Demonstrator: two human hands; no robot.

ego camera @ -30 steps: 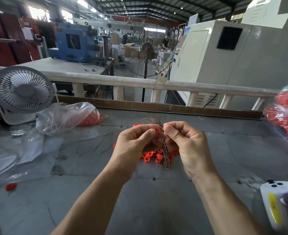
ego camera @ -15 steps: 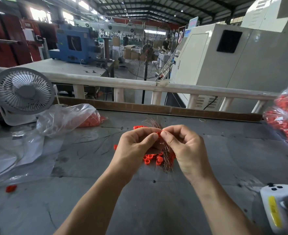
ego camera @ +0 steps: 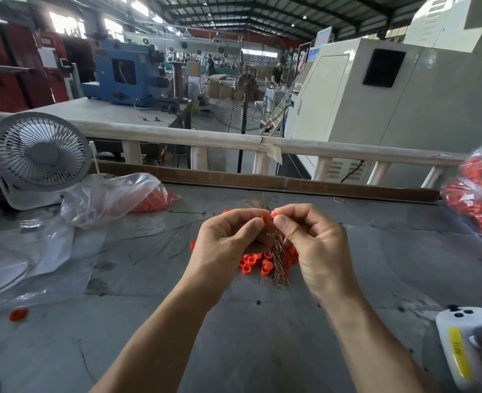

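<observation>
My left hand (ego camera: 228, 245) and my right hand (ego camera: 313, 245) meet above the middle of the grey table (ego camera: 234, 350). The left hand grips a bundle of thin copper-coloured wires (ego camera: 278, 259) that hangs below the fingers and fans out above them. Its thumb and fingers also pinch a small red plastic ring (ego camera: 266, 219). My right hand pinches at the same ring from the right with thumb and forefinger. A pile of loose red rings (ego camera: 251, 263) lies on the table just under the hands.
A clear bag of red rings (ego camera: 126, 198) lies at back left beside a grey desk fan (ego camera: 38, 157). Another full bag (ego camera: 481, 205) sits at the right edge. A white device (ego camera: 466, 350) lies front right, and a stray red ring (ego camera: 18, 314) front left. A white rail (ego camera: 234, 140) borders the table.
Both hands stay together over the pile. The fingertips have closed in on the red ring at the top of the wire bundle.
</observation>
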